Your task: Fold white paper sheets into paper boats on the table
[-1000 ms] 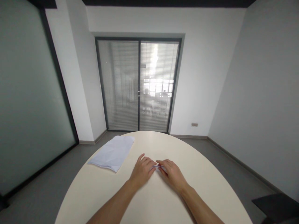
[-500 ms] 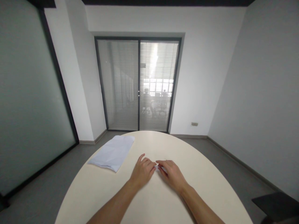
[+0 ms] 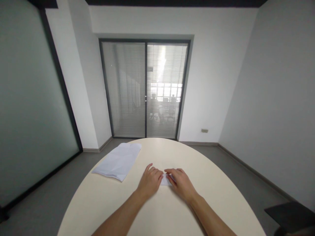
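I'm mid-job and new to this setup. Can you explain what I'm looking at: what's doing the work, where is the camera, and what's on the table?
There is no machine here: a person works with two bare hands. One camera, worn on the person's head, looks forward and down, so you see roughly what they see. The left hand and right hand are close together over a round, pale table. Between them is a small white piece, probably paper, with the fingers of both hands at it; how firmly each grips is hard to tell. Ahead and to the left lies a larger white sheet, apart from both hands. Beyond the table is a glass door with blinds.
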{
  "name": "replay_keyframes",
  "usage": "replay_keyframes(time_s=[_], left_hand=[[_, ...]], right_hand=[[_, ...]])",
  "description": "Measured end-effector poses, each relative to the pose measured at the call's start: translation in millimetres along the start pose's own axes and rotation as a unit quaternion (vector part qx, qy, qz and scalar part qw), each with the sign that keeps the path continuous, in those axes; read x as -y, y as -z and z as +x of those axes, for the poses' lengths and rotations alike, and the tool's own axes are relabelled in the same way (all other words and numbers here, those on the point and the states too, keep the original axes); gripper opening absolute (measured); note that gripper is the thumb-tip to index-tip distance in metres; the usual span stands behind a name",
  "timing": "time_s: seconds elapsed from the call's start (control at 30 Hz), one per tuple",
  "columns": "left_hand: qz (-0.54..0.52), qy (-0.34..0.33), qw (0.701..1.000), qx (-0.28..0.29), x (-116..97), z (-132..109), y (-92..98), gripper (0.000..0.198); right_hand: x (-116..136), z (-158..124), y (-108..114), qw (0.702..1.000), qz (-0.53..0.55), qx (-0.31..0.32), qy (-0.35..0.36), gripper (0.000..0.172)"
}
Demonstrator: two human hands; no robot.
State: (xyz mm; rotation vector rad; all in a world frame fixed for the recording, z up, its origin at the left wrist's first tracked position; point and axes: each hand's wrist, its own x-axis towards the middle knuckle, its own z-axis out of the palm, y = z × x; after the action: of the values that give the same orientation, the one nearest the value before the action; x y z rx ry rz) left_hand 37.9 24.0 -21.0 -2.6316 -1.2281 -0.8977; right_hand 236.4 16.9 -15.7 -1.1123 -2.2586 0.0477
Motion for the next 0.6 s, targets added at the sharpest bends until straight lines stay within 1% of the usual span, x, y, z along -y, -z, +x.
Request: replay_keyframes(time_s=[0.13, 0.27, 0.37, 0.5, 0.6], left_hand=[[0.016, 0.020, 1.000, 0.016, 5.3, -0.8, -5.3, 0.017], [0.029, 0.033, 0.999, 0.026, 12.8, -2.2, -13.2, 0.017], [0.032, 0.044, 0.998, 0.035, 15.8, -3.0, -17.2, 0.017], [0.018, 0.056, 0.997, 0.050, 13.3, -3.1, -12.5, 0.016], [-0.024, 0.039, 0.997, 0.064, 10.0, -3.5, -6.4, 0.020]], right_hand=[[2.3, 0.9, 2.1, 1.000, -0.017, 0.018, -0.002, 0.021], [4.4, 0.9, 1.2, 0.999, -0.028, 0.035, 0.026, 0.021], [5.8, -0.9, -1.0, 0.997, -0.012, 0.066, 0.040, 0.024], [9.5, -2.3, 0.9, 0.994, 0.029, 0.102, 0.023, 0.029], [11.3, -1.5, 6.8, 0.994, 0.040, 0.102, -0.006, 0.033]])
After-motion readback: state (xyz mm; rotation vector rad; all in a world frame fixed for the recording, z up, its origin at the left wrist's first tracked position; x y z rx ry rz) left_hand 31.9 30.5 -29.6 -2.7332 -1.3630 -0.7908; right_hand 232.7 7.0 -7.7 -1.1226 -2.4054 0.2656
